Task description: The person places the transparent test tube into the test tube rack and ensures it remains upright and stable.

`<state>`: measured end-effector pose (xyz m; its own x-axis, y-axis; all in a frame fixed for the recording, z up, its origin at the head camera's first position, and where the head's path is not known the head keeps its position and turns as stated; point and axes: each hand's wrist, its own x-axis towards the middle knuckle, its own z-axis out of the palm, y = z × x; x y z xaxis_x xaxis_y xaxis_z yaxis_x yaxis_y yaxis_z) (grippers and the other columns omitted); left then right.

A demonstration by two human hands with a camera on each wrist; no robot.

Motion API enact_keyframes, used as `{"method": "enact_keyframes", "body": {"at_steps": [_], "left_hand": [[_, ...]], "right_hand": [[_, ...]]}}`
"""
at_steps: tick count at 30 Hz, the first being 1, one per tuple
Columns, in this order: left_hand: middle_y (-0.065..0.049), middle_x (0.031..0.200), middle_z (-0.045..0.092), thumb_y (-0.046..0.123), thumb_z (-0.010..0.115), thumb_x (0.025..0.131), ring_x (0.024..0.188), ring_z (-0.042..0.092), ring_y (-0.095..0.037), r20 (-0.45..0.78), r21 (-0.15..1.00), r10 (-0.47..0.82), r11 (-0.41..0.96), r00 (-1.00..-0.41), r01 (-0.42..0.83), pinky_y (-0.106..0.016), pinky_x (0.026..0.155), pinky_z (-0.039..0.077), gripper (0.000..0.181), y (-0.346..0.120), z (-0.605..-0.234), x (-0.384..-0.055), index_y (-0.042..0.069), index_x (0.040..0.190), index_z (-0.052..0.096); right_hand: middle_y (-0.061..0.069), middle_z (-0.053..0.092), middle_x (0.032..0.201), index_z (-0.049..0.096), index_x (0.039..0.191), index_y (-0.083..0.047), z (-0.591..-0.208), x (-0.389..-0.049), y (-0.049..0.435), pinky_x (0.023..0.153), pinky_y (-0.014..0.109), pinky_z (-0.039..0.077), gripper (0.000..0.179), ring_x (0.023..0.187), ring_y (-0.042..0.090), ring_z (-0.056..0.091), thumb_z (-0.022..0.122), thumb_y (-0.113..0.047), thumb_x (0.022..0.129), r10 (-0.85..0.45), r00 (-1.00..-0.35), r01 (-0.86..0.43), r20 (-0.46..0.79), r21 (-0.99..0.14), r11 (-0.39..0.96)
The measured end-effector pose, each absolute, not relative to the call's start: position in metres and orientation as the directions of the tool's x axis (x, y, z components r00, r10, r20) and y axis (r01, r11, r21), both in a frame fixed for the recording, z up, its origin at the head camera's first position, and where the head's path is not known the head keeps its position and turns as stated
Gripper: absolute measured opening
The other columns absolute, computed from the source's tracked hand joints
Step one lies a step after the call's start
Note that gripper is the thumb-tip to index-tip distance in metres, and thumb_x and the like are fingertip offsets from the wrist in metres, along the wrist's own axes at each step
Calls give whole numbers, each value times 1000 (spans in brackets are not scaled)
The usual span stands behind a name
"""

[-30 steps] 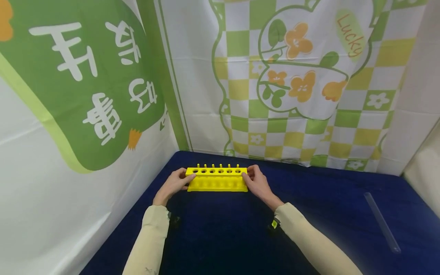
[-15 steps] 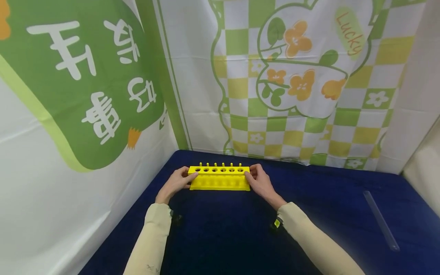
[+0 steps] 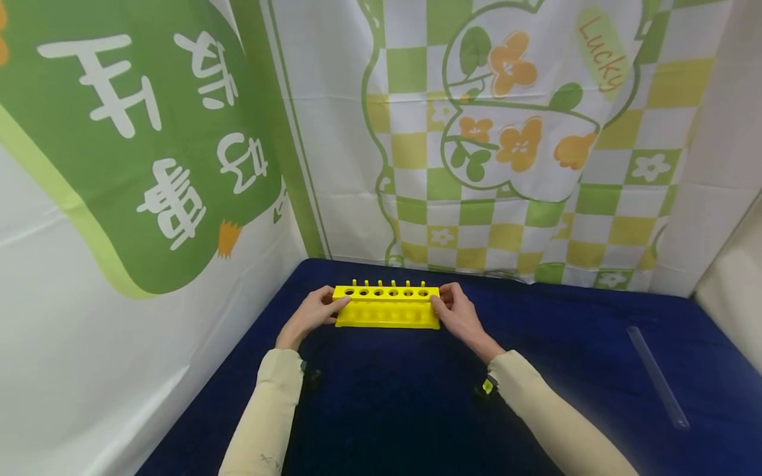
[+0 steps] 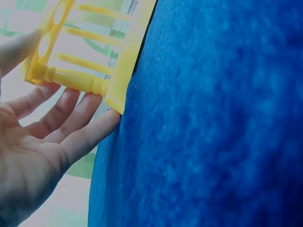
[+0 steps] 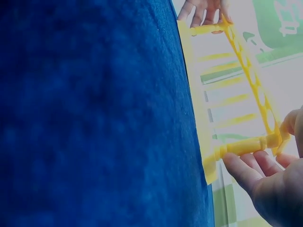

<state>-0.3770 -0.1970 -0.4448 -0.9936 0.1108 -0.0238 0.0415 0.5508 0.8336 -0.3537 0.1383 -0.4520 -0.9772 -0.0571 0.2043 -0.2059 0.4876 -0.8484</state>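
Observation:
A yellow test tube rack [image 3: 387, 315] with a row of round holes on top and short pegs behind stands upright on the dark blue cloth. My left hand [image 3: 308, 315] grips its left end, thumb on the top plate and fingers by the end post. On the opposite end, my right hand [image 3: 464, 318] holds it in much the same way. In the left wrist view, the little finger of the left hand [image 4: 35, 151] touches the rack's base [image 4: 124, 71]. Fingertips of the right hand [image 5: 279, 189] lie against the end post [image 5: 246, 145] in the right wrist view.
A clear tube [image 3: 657, 378], apparently a test tube, lies slantwise on the blue cloth [image 3: 393, 410] at the right. White and green printed curtains [image 3: 476, 231] hang behind the table and along its left side.
Both hands have shifted the rack a little to the right along the cloth, keeping their hold on its ends. The head view has turned slightly. The clear tube still lies at the right.

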Motion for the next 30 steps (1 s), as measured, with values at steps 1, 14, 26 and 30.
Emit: {"method": "enact_keyframes", "body": {"at_steps": [1, 14, 26, 30], "left_hand": [[-13, 120, 61, 54, 65, 89, 102, 63, -24, -24, 834, 113, 550, -993, 42, -36, 86, 58, 55, -196, -445, -377, 11, 121, 56], [-13, 121, 61, 55, 64, 90, 102, 63, -25, -30, 830, 125, 555, -992, 45, -36, 86, 58, 55, -187, -443, -377, 11, 123, 55], [-10, 116, 61, 56, 66, 88, 101, 63, -27, -32, 839, 138, 542, -990, 49, -35, 85, 59, 55, -180, -446, -379, 13, 121, 57], [-10, 116, 61, 57, 66, 87, 101, 63, -26, -32, 838, 136, 544, -990, 47, -35, 84, 59, 55, -178, -446, -380, 13, 120, 57]], "right_hand": [[14, 61, 113, 47, 127, -9, -452, -353, 139, 73, 31, 54, 39, 94, 24, 64, 57, -34, 99, -56, -977, -205, 204, -851, 483], [15, 60, 114, 47, 127, -9, -451, -351, 148, 75, 31, 56, 38, 95, 25, 63, 57, -33, 98, -54, -981, -190, 187, -858, 477], [15, 60, 116, 46, 128, -9, -451, -349, 157, 75, 31, 57, 39, 94, 23, 63, 56, -33, 99, -58, -980, -194, 189, -858, 475], [16, 60, 116, 46, 128, -8, -451, -348, 158, 76, 32, 58, 38, 95, 24, 64, 56, -31, 99, -51, -981, -188, 186, -862, 471]]}}
